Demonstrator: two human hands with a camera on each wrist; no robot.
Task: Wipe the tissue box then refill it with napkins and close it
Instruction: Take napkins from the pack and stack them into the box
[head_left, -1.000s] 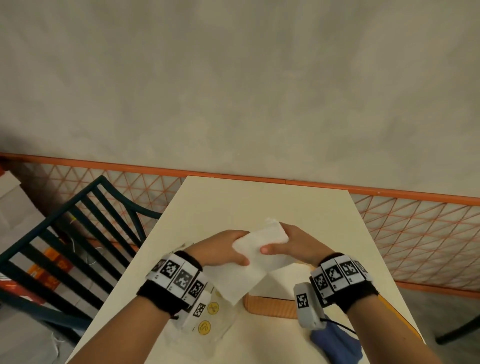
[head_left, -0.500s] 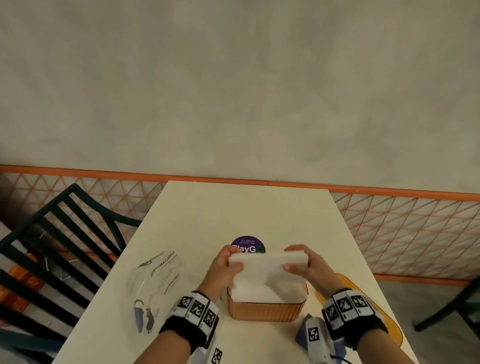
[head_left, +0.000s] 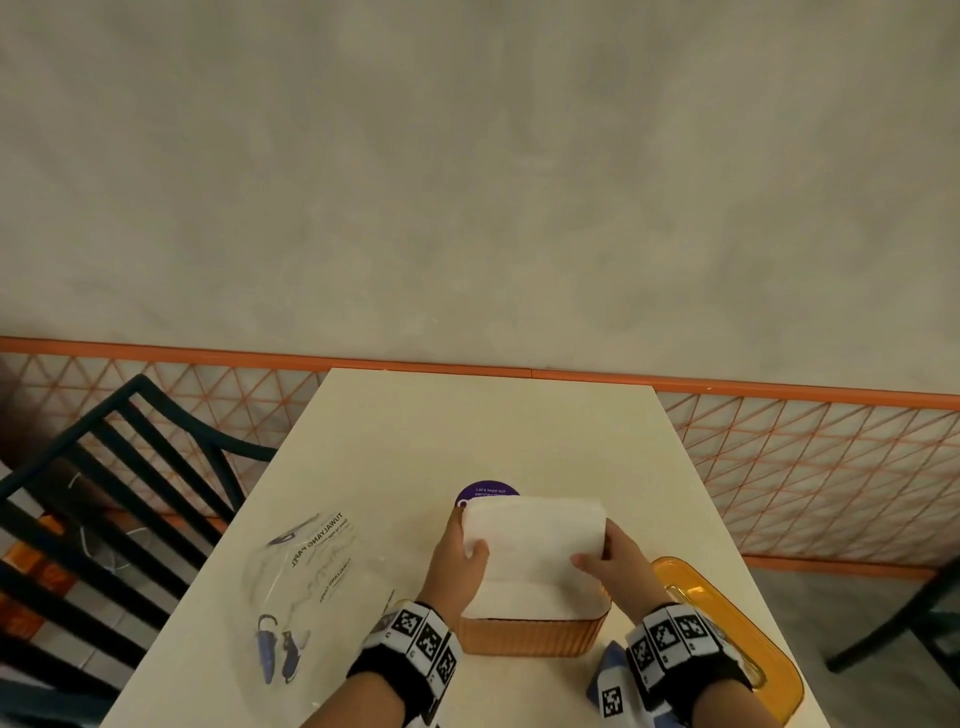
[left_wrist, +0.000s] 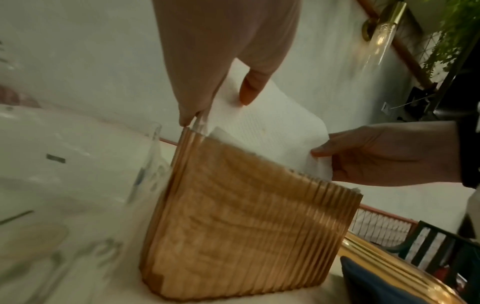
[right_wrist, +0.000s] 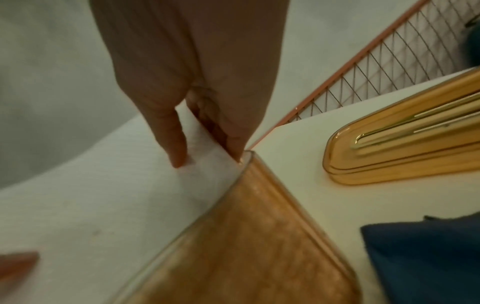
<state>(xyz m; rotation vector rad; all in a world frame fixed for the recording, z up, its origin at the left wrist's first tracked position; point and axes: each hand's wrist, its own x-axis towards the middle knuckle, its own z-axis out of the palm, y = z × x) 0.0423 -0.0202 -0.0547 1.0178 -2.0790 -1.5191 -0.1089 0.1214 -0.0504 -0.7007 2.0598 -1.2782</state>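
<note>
An amber ribbed tissue box (head_left: 530, 636) stands open on the cream table (head_left: 467, 431). My two hands hold a white stack of napkins (head_left: 535, 535) over it, and its lower part dips inside the box (left_wrist: 246, 226). The left hand (head_left: 465, 540) pinches the stack's left end, with the thumb on the front of the napkins (left_wrist: 265, 127). The right hand (head_left: 597, 551) pinches the right end, and its fingertips (right_wrist: 233, 144) touch the rim of the box (right_wrist: 246, 236). The napkins (right_wrist: 103, 195) fill the box's opening.
The amber lid (head_left: 727, 623) lies right of the box beside a blue cloth (head_left: 605, 670). An empty clear plastic wrapper (head_left: 306, 582) lies on the left and a purple sticker (head_left: 485, 493) sits behind the box. A dark slatted chair (head_left: 104, 493) stands left of the table.
Both hands turned the napkin stack from tilted to level, then lowered it onto the open box. The head view dropped and shifted closer.
</note>
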